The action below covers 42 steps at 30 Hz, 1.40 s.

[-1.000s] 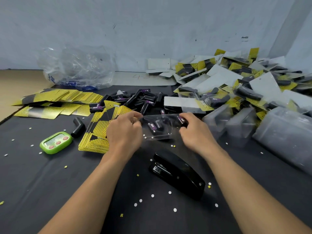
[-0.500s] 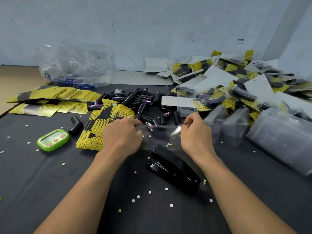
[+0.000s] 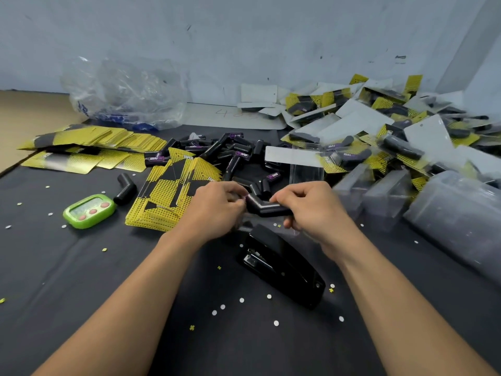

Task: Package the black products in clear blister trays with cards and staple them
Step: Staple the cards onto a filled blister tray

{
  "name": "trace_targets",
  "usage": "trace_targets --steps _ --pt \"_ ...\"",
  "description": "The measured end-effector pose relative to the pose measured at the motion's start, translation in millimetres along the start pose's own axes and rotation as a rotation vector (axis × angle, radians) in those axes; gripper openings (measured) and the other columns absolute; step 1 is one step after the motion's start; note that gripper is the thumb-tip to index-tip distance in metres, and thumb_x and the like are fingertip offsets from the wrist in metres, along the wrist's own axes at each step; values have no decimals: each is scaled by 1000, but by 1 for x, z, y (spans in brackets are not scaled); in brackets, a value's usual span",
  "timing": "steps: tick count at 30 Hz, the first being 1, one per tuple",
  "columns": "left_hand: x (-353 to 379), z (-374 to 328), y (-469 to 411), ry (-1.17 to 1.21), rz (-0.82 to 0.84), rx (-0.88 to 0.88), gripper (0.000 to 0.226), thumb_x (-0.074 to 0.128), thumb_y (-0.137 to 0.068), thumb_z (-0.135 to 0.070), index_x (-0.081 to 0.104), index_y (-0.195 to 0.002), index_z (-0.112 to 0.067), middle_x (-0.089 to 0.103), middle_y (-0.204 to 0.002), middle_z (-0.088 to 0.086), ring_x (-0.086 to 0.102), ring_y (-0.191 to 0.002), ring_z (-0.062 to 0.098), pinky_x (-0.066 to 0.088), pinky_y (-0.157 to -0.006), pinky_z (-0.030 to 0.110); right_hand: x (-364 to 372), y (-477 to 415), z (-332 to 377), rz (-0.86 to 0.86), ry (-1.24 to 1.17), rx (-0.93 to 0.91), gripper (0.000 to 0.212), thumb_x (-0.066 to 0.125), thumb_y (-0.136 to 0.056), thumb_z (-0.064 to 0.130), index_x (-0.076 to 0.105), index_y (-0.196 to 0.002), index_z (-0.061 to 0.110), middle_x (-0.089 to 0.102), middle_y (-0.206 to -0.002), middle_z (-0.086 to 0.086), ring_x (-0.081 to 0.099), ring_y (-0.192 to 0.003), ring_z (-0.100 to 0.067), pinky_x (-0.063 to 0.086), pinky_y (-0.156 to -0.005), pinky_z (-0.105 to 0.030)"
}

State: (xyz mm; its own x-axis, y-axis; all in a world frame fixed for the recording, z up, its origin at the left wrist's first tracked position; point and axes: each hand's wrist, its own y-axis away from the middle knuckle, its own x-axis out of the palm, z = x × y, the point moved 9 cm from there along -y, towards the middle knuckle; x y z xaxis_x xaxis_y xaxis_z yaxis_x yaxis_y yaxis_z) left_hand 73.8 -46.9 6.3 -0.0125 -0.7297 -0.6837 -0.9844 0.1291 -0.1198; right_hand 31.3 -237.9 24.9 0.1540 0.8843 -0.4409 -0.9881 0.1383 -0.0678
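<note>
My left hand (image 3: pixel 215 210) and my right hand (image 3: pixel 311 210) both grip a bent black product (image 3: pixel 267 207) between them, just above the black stapler (image 3: pixel 282 267). A clear blister tray edge (image 3: pixel 298 232) shows faintly under my right hand; who holds it I cannot tell. Loose black products (image 3: pixel 230 153) lie in a heap behind my hands. A stack of yellow-and-black cards (image 3: pixel 168 196) sits left of my left hand. A clear tray (image 3: pixel 306 172) stands behind my right hand.
A green timer (image 3: pixel 89 210) and a lone black product (image 3: pixel 125 188) lie at the left. More cards (image 3: pixel 89 142) fan out far left, a plastic bag (image 3: pixel 124 96) behind them. Finished packs (image 3: pixel 393 131) pile at the right, above stacked clear trays (image 3: pixel 447 221).
The clear tray held flat between my hands a second ago has dropped low and out of clear sight. Both hands now hold a bent black product closer to the stapler.
</note>
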Motion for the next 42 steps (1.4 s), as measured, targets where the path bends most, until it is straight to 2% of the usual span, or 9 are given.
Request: trace_targets --steps 5,13,18,23,27,30,34,37,42 --pt "2 3 2 23 29 -31 26 58 -98 -12 76 -99 -30 73 -66 -5 67 -50 7 45 -46 12 5 -3 -1 -7 309 -18 23 67 -92 23 80 -74 26 70 -60 2 57 -52 -11 44 -50 -20" --pt "6 -1 5 20 87 -34 11 67 -95 -21 73 -97 -29 74 -65 -8 71 -54 10 49 -50 13 20 0 -6 62 511 -8 22 61 -92 23 78 -78 27 73 -76 -3 65 -84 -24 53 -74 -30" --pt "4 2 5 17 48 -52 3 73 -94 -24 74 -95 -27 74 -63 -6 71 -53 10 52 -50 15 21 -1 1 50 592 -102 20 64 -88 21 77 -74 29 71 -68 6 66 -79 -19 50 -71 -27" --pt "-2 0 5 -105 -50 -65 12 76 -90 -39 75 -97 -29 74 -86 -9 69 -71 9 61 -71 31 9 -3 7 -33 451 -164 23 73 -82 19 76 -68 37 66 -60 18 63 -65 3 46 -58 -8" --pt "-29 -11 11 -313 -357 -21 24 66 -96 -45 77 -99 -25 75 -84 -3 62 -67 15 49 -61 29 3 -4 6 -25 427 -162 25 74 -82 18 77 -67 37 67 -57 16 64 -65 4 43 -53 -4" --pt "-53 -17 16 -535 -542 25 21 63 -97 -37 76 -110 -27 77 -99 -2 57 -86 19 40 -66 32 -1 -3 8 -34 381 -171 24 74 -83 15 78 -69 33 68 -57 16 65 -59 -1 45 -56 -4" --pt "-36 8 1 -808 -221 -26 49 62 -95 -49 60 -137 -24 62 -138 -2 49 -133 26 36 -109 41 3 0 6 -12 374 -170 24 73 -83 14 78 -69 32 69 -58 12 65 -65 -1 44 -59 -4" --pt "-33 12 0 -759 -182 -44 59 70 -92 -48 53 -141 -19 59 -141 2 51 -134 27 36 -112 40 7 1 5 3 368 -173 24 72 -83 13 78 -69 32 69 -59 10 65 -66 -2 45 -59 -4" --pt "-55 13 7 -383 -341 -97 95 82 -77 -6 31 -158 -15 49 -149 8 49 -132 32 42 -105 39 6 0 4 0 367 -166 26 70 -83 13 78 -69 33 69 -59 14 65 -66 -2 45 -59 -3"
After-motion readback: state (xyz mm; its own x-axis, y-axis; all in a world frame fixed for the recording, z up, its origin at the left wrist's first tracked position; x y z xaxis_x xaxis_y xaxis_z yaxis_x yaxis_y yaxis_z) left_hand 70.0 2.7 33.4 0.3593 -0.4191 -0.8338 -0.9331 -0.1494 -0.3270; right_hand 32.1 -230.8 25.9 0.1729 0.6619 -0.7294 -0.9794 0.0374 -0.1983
